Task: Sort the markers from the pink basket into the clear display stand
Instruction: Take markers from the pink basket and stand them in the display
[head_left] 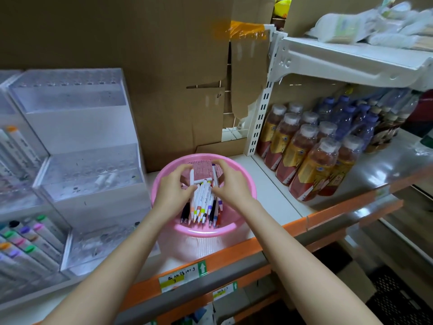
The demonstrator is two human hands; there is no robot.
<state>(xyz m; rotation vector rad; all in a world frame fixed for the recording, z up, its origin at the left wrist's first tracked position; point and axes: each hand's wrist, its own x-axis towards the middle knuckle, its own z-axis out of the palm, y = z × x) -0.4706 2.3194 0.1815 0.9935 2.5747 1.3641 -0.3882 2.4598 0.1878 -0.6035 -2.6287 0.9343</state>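
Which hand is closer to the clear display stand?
Left. The left hand grips markers in the pink basket's left half, on the clear display stand's side; the right hand grips markers in the right half, farther away.

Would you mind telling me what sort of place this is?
Most likely a shop or its stockroom: white shelving with labels on its orange edge, rows of drink bottles, and a clear display stand.

I read "AC" on the white shelf bracket (284,63) at one o'clock; the green sticker (202,268) at six bears an up-arrow.
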